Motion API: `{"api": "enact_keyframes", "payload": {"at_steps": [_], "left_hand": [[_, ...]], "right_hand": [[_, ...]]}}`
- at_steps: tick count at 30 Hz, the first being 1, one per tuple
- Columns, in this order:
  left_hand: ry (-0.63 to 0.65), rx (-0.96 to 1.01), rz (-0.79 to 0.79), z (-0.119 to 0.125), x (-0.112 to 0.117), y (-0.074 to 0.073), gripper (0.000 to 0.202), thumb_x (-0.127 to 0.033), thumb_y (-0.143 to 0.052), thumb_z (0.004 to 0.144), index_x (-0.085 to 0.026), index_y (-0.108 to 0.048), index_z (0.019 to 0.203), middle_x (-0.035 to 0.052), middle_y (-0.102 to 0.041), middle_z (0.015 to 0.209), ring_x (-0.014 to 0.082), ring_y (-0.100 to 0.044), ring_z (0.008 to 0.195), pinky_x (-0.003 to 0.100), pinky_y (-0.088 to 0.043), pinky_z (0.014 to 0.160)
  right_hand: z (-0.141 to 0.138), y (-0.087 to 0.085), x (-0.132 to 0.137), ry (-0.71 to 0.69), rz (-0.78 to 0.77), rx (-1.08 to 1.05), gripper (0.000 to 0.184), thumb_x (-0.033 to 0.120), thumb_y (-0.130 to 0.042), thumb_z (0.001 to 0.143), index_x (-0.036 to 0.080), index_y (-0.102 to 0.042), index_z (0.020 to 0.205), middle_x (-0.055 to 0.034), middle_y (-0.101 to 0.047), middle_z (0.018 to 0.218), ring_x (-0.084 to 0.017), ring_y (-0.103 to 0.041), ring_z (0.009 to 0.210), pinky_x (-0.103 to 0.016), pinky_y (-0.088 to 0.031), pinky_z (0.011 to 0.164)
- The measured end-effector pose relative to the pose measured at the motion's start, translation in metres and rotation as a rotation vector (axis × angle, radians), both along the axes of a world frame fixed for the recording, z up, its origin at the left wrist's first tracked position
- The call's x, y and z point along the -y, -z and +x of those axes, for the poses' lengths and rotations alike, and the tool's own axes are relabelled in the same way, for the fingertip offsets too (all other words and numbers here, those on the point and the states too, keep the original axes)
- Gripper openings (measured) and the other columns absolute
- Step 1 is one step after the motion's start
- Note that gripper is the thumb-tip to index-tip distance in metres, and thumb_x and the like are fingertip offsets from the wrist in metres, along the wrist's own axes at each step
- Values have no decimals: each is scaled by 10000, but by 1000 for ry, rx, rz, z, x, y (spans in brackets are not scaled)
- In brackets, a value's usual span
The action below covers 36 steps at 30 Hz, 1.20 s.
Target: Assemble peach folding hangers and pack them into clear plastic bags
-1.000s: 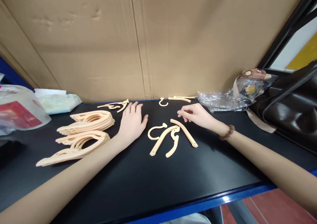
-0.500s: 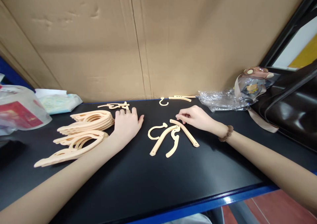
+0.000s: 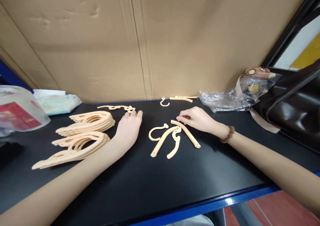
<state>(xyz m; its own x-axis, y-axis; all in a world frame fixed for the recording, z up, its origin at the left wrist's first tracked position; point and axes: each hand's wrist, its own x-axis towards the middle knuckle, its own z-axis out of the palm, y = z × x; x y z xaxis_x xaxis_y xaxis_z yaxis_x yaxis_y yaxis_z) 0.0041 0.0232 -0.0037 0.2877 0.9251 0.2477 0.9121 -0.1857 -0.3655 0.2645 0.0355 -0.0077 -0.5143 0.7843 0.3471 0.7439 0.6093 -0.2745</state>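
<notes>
My left hand lies palm down on the black table, fingers curled over the near end of a group of loose cream hanger parts. My right hand, with a bead bracelet on its wrist, rests with fingers bent and tips on the top end of a cream hanger arm. Between the hands lie a hook piece and two more curved arms. Left of my left hand are two stacks of assembled cream hangers.
A cardboard wall closes the back. More small cream parts lie at its foot. Crumpled clear plastic and a dark bag sit at the right. Plastic-wrapped packs are at the left. The blue table edge runs near me.
My left hand has slid back and left, its fingers curling from flat onto the loose parts by the wall. My right hand has lowered slightly onto the hanger arm's end.
</notes>
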Motion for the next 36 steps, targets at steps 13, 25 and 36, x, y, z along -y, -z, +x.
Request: {"api": "enact_keyframes", "payload": {"at_steps": [13,25,36], "left_hand": [[-66,131,144,-12,-3,-21,386,-80,-310,860,-94,-504,1194,182,-593,1077,302,-647,893,394,-507,773],[-59,724,189,-52,-13,-53,324,-139,-380,797,-165,-559,1066,66,-687,1029,222,-653,904,367,-505,846],[122,812,172,-38,-5,-47,300,-127,-341,841,-194,-569,1025,25,-693,968,206,-648,932,366,-494,871]], "right_hand": [[-2,-2,2,-23,-18,33,348,361,-479,933,184,-560,644,33,-513,563,-97,-406,519,-247,-278,529],[-2,-1,2,-44,-23,54,346,399,-459,940,190,-603,703,21,-573,615,-106,-458,542,-254,-295,546],[-6,-2,6,-21,-35,-12,276,385,-474,946,206,-657,844,25,-616,656,-100,-496,559,-233,-323,557]]}}
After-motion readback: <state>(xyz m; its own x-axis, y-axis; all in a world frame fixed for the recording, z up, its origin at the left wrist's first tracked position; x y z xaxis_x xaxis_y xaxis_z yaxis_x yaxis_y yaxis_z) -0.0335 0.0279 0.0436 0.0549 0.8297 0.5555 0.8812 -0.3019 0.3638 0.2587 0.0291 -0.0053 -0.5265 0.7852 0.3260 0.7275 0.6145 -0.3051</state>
